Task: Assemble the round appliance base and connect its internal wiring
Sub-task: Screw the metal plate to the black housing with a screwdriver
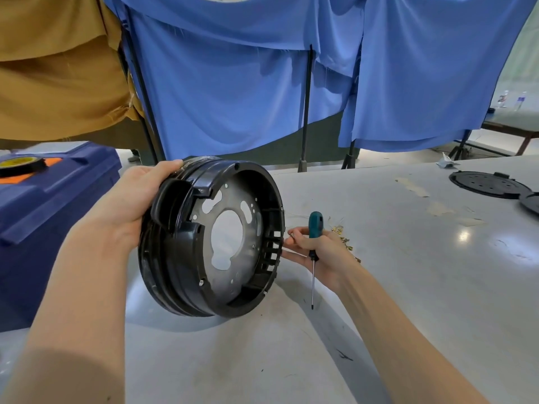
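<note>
Now the left hand grips the round black base at its upper left rim. The thumb lies over the top edge and the palm is against the outer wall. The right hand is curled round a screwdriver with a teal handle, held upright with the thin shaft pointing down toward the surface. The fingertips of that hand reach to the right rim of the base, by a row of small square slots.

The base stands tilted on edge between the two hands, its open side facing right and toward the viewer. Inside is a grey metal plate with a large hole in the middle and several smaller cut-outs. A shadow lies under the lower rim; whether the rim touches the surface I cannot tell.

Just beyond the right hand, small brass terminals on thin wires lie scattered on the surface. On the left sits a blue toolbox, with a roll of tape on its lid. Far to the right lie a flat black round cover and part of a second black piece at the frame edge, with a few scraps of pale tape stuck near them. Behind the surface hang a blue cloth over dark poles and a tan cloth at the left.
</note>
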The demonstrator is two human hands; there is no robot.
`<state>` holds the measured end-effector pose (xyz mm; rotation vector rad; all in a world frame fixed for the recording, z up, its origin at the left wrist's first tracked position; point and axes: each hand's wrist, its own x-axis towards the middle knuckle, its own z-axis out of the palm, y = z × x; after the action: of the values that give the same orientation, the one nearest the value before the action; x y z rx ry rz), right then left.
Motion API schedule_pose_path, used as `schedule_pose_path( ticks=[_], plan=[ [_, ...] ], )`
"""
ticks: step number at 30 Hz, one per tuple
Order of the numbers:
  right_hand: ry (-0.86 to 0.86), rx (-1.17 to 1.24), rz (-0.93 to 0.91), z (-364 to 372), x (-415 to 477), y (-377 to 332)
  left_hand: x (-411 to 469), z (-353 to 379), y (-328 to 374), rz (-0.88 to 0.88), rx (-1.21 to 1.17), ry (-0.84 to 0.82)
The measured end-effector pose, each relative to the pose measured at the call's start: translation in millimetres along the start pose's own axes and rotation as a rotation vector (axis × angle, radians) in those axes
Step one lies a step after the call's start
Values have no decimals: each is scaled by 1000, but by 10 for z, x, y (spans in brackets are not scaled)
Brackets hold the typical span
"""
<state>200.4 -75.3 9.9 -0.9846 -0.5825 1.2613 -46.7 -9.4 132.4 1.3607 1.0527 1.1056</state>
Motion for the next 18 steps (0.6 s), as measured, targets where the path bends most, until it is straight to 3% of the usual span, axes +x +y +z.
schedule_pose_path(
  ticks=[18],
  plan=[
    [64, -71, 13, -39, -19, 25, 47, 25, 17, -11, 63, -65]
  ],
)
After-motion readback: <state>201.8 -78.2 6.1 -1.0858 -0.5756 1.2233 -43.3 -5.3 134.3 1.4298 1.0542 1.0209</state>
